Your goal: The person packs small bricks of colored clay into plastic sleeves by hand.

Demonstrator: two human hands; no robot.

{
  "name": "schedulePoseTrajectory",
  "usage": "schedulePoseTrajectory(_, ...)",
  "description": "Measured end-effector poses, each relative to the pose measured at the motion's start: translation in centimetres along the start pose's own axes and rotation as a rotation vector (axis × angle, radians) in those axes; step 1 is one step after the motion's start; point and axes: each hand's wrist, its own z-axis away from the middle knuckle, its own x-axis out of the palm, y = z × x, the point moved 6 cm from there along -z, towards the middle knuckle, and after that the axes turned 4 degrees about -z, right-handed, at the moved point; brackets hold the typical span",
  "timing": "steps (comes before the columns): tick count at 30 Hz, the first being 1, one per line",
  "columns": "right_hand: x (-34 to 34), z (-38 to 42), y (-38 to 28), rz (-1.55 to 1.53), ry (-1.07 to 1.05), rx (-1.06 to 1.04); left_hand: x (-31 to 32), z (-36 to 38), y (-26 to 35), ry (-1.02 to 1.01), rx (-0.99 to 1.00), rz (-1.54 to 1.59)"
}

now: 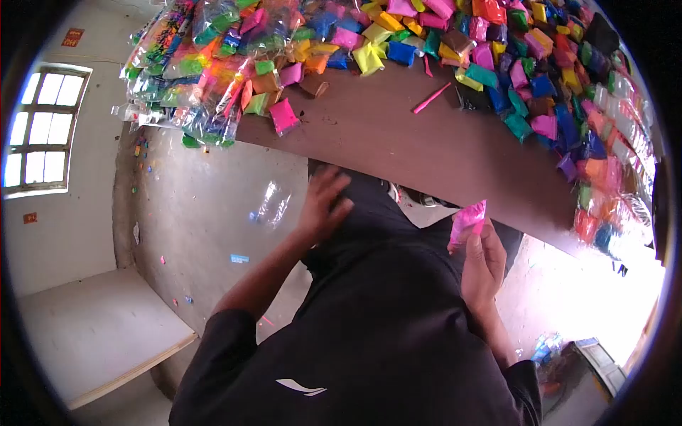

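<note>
My right hand (484, 264) pinches a small pink foil-like packet (467, 221) between thumb and fingers, just off the near edge of the brown table (355, 128). The packet's contents cannot be seen. My left hand (327, 204) hangs over my left thigh, close to the table edge, with its fingers apart and nothing in them; it is slightly blurred. On the tabletop ahead of it lies another pink packet (284, 116). A thin pink stick-like tool (432, 98) rests farther back on the table.
Many colourful packets (401, 53) are heaped along the table's back and right side. Clear plastic bags (206, 92) of coloured packets fill the left end. A white board-like surface (99, 334) stands at lower left. A clear wrapper (273, 204) and scraps lie on the floor.
</note>
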Motion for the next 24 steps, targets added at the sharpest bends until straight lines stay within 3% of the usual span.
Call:
schedulePoseTrajectory(3, -0.1, -0.2, -1.1, -0.004, -0.003, -0.055, 2.8, -1.2, -3.4, -0.187, 0.133, 0.002)
schedulePoseTrajectory(4, -0.3, 0.0, -1.7, 0.005, -0.02, -0.107, 3.2, -2.7, -6.0, -0.323, -0.39, -0.058)
schedulePoseTrajectory(5, -1.0, 0.2, -1.8, 0.022, 0.008, -0.108, 6.9, -0.1, -10.9, -0.034, -0.61, -0.26)
schedulePoseTrajectory(7, -3.2, 0.3, -2.4, 0.046, 0.126, -0.128, 4.5, -2.8, 0.3, -0.174, -0.198, 0.106)
schedulePoseTrajectory(8, -4.2, 0.3, -3.0, 0.054, 0.175, -0.139, 4.8, -2.9, 5.2, -0.189, 0.196, 0.068)
schedulePoseTrajectory(9, -5.2, 0.4, -3.1, 0.073, 0.2, -0.148, 7.2, -2.9, 8.8, -0.346, 0.367, 0.148)
schedulePoseTrajectory(10, -6.9, 0.7, -3.1, -0.004, 0.261, -0.175, 11.2, -2.5, 11.2, -0.418, 0.438, 0.472)
schedulePoseTrajectory(11, -8.6, 1.0, -3.0, -0.082, 0.318, -0.204, 12.5, -3.3, 14.6, -0.753, 0.262, 0.683)
schedulePoseTrajectory(12, -10.3, 1.3, -3.0, -0.102, 0.379, -0.237, 13.3, -4.2, 17.5, -0.745, 0.23, 0.825)
schedulePoseTrajectory(13, -11.5, 1.4, -3.7, -0.088, 0.401, -0.253, 13.0, -5.3, 20.4, -0.543, 0.394, 0.797)
schedulePoseTrajectory(15, -13.9, 2.3, -5.5, -0.129, 0.558, -0.315, 12.7, -5.6, 26.4, -0.569, 0.794, 0.773)
schedulePoseTrajectory(17, -14.3, 3.1, -7.6, -0.156, 0.541, -0.362, 13.1, -3.9, 30.5, -0.507, 1.285, 0.677)
schedulePoseTrajectory(19, -14.9, 3.8, -8.4, -0.186, 0.572, -0.345, 13.6, -4.7, 31.4, -0.539, 1.397, 0.675)
schedulePoseTrajectory(21, -15.8, 4.8, -6.7, -0.339, 0.548, -0.285, 14.6, -8.8, 28.9, -0.363, 1.105, 0.729)
schedulePoseTrajectory(23, -15.3, 5.0, -4.8, -0.536, 0.364, -0.179, 20.2, -8.6, 21.5, -0.624, -0.026, 0.536)
schedulePoseTrajectory(24, -14.7, 5.1, -4.4, -0.566, 0.338, -0.141, 21.8, -7.3, 18.1, -0.813, -0.04, 0.288)
